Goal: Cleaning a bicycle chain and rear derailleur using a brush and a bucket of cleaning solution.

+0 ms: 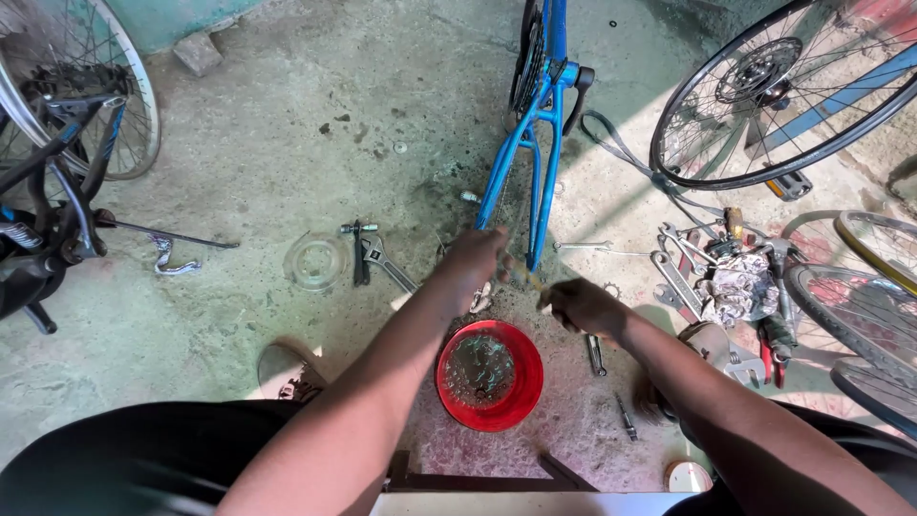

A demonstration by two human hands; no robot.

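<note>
A blue bicycle frame (pixel 536 124) stands upside-down ahead of me on the concrete floor. My left hand (pixel 475 260) is closed at the frame's lower rear end. My right hand (pixel 580 306) grips a thin tool or rod (pixel 528 279) that reaches toward the left hand; its exact kind is blurred. Directly below both hands sits a red bowl (pixel 523 390) holding murky liquid and small metal parts.
An adjustable wrench (pixel 386 262), pliers (pixel 360 251) and a clear plastic disc (pixel 317 261) lie to the left. At the right, spanners (pixel 676 277), a crumpled rag (pixel 740 290) and bicycle wheels (pixel 764 96). A black bike (pixel 48 191) is at far left.
</note>
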